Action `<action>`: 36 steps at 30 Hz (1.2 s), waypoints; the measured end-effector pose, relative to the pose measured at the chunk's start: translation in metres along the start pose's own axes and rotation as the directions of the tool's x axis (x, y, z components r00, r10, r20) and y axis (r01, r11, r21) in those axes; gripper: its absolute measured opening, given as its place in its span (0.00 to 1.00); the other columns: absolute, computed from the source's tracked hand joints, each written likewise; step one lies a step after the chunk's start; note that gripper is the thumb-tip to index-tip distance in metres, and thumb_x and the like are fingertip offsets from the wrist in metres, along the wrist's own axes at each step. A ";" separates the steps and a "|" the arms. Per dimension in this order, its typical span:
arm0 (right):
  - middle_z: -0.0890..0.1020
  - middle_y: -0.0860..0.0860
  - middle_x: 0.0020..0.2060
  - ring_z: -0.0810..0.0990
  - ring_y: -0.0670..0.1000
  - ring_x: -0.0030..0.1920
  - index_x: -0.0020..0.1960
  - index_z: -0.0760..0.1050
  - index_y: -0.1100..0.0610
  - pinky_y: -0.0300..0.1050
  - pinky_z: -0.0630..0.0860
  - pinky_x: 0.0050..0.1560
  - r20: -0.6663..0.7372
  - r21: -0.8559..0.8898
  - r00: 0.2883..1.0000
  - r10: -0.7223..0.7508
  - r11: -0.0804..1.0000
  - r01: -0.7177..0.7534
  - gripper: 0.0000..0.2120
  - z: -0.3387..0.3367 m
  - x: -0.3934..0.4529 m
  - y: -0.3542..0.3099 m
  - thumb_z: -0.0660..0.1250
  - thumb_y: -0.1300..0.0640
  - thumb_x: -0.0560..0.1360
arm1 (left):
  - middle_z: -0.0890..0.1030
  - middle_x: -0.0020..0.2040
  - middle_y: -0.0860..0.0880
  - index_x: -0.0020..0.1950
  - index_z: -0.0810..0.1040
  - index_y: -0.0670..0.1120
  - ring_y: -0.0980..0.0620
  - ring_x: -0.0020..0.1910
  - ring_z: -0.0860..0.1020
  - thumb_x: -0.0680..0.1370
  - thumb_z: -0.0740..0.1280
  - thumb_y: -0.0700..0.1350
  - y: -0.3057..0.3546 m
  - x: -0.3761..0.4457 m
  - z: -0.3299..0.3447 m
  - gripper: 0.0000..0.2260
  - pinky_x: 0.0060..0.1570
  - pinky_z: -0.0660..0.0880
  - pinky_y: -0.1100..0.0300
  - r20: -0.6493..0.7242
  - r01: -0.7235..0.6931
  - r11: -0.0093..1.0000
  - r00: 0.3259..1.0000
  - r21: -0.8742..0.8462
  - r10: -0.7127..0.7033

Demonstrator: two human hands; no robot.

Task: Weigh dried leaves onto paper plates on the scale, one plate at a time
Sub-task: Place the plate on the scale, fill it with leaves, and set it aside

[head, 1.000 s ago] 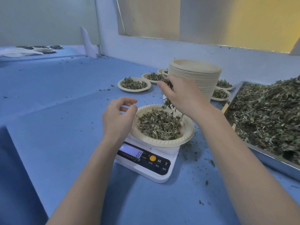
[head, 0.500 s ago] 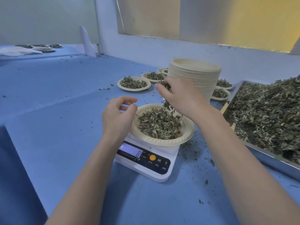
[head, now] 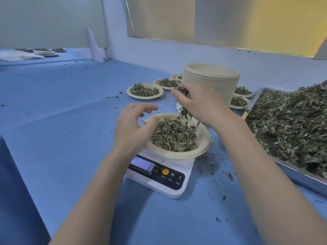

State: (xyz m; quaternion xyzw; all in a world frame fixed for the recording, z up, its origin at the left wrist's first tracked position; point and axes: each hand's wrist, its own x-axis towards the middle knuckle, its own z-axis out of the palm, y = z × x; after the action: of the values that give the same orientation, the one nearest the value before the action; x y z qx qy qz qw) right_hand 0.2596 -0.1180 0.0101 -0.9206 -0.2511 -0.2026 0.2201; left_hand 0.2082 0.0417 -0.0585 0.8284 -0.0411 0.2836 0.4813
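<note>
Blue table (head: 53,131): right hand (head: 200,103) grips leaves (head: 184,91); left hand (head: 132,128) loosely curled, hides plate (head: 198,151) rim.

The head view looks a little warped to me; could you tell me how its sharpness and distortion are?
Head view: wide-angle bending curves the window ledge and stretches the forearms. The scale display is mostly washed out. The right hand and its leaves are slightly smeared. Lighting is soft, shadows faint.

a herb-packing workroom: blue tabletop (head: 53,138), scale (head: 159,177), plate stack (head: 212,82) behind it, leaf-heaped metal tray (head: 300,175) beside it.
</note>
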 end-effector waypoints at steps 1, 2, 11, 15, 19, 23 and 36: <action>0.68 0.48 0.26 0.65 0.45 0.27 0.32 0.60 0.51 0.34 0.63 0.29 -0.015 0.004 1.000 -0.003 1.000 0.003 0.20 -0.002 0.000 0.001 0.58 0.47 0.80 | 0.76 0.49 0.60 0.51 0.78 0.61 0.59 0.52 0.71 0.72 0.69 0.55 0.002 -0.001 0.001 0.09 0.50 0.64 0.71 0.056 -0.054 0.998 0.997 0.042 0.052; 0.68 0.48 0.26 0.65 0.45 0.27 0.32 0.60 0.51 0.34 0.64 0.29 -0.022 0.004 1.000 -0.004 1.000 0.004 0.20 -0.003 0.000 0.001 0.58 0.47 0.80 | 0.76 0.49 0.61 0.53 0.78 0.62 0.60 0.53 0.69 0.69 0.70 0.61 0.004 -0.001 0.003 0.13 0.53 0.62 0.70 0.111 -0.100 0.992 0.990 0.083 0.091; 0.66 0.48 0.26 0.64 0.45 0.27 0.31 0.59 0.52 0.33 0.63 0.29 -0.026 0.007 1.000 -0.013 1.000 0.013 0.21 -0.003 0.001 0.003 0.58 0.48 0.80 | 0.76 0.47 0.56 0.58 0.79 0.59 0.58 0.45 0.72 0.73 0.69 0.57 0.007 0.017 0.013 0.13 0.54 0.65 0.61 0.301 -0.206 0.922 0.948 0.328 0.104; 0.66 0.48 0.26 0.63 0.44 0.27 0.31 0.59 0.52 0.32 0.63 0.29 -0.028 -0.014 1.000 -0.012 1.000 0.011 0.21 -0.003 0.001 0.005 0.59 0.47 0.80 | 0.74 0.40 0.54 0.47 0.83 0.54 0.59 0.36 0.72 0.75 0.69 0.46 0.008 0.020 0.013 0.04 0.39 0.64 0.77 0.325 -0.215 0.944 0.937 0.250 0.128; 0.67 0.49 0.26 0.64 0.44 0.27 0.32 0.60 0.52 0.32 0.63 0.30 -0.035 -0.023 0.999 -0.007 1.000 0.006 0.21 -0.001 0.001 0.005 0.58 0.47 0.80 | 0.77 0.40 0.52 0.38 0.78 0.59 0.60 0.33 0.76 0.75 0.69 0.43 0.011 0.020 0.011 0.10 0.41 0.69 0.71 0.143 -0.162 0.983 0.979 0.091 0.148; 0.68 0.49 0.26 0.64 0.45 0.27 0.32 0.60 0.53 0.33 0.63 0.30 -0.034 -0.010 0.999 -0.005 1.000 0.004 0.20 0.000 0.001 0.004 0.58 0.47 0.80 | 0.79 0.41 0.55 0.39 0.78 0.60 0.62 0.31 0.77 0.75 0.69 0.42 0.015 0.022 0.002 0.12 0.39 0.75 0.65 -0.011 -0.110 0.987 0.994 -0.121 0.109; 0.72 0.49 0.29 0.67 0.44 0.30 0.36 0.68 0.55 0.33 0.64 0.31 -0.097 0.050 0.995 0.016 0.999 -0.011 0.17 -0.010 0.002 0.006 0.56 0.48 0.81 | 0.78 0.30 0.58 0.39 0.77 0.60 0.64 0.29 0.75 0.76 0.69 0.42 0.055 0.033 0.007 0.12 0.39 0.72 0.66 0.023 -0.172 0.978 0.984 -0.121 0.175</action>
State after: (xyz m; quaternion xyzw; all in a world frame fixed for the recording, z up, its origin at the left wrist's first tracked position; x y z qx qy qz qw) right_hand 0.2619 -0.1269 0.0173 -0.9056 -0.2388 -0.2395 0.2559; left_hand 0.2200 0.0137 -0.0012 0.7963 -0.1380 0.3077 0.5022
